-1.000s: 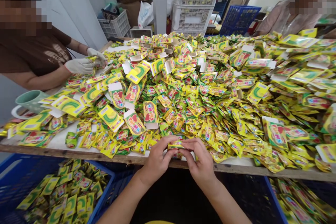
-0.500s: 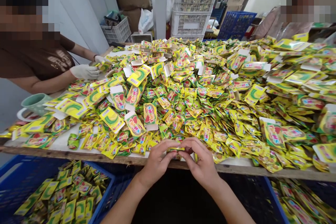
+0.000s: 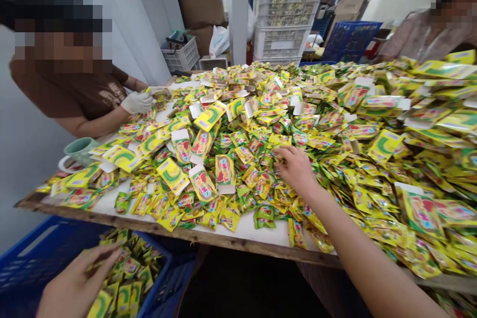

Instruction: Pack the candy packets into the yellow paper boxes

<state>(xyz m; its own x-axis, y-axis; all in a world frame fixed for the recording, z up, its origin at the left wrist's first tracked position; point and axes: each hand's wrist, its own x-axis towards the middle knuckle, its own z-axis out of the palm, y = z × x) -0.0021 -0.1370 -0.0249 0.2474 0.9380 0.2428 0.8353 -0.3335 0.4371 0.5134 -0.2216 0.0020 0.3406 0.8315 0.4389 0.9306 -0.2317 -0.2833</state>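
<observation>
My left hand (image 3: 80, 278) is over the blue crate (image 3: 164, 268) at the lower left, its thumb and fingers stretched and somewhat apart, with packed yellow-green boxes (image 3: 124, 298) beneath it. No held item shows in it. My right hand (image 3: 296, 169) reaches into the heap of small shiny candy packets (image 3: 261, 184) in the middle of the table. Its fingers are bent down among the green and yellow packets, and the fingertips are partly hidden. Open-flapped boxes (image 3: 224, 171) lie left of it.
A person in a brown shirt handles packets with gloved hands (image 3: 137, 103) at the left. A green mug (image 3: 80, 151) stands near the table's left edge. Another person (image 3: 413, 39) sits at the far right. Stacked white crates (image 3: 279, 42) stand behind the table.
My hands have parted from the small box at the table edge. The left moved down-left over the crate; the right moved forward into the packets. The view has shifted.
</observation>
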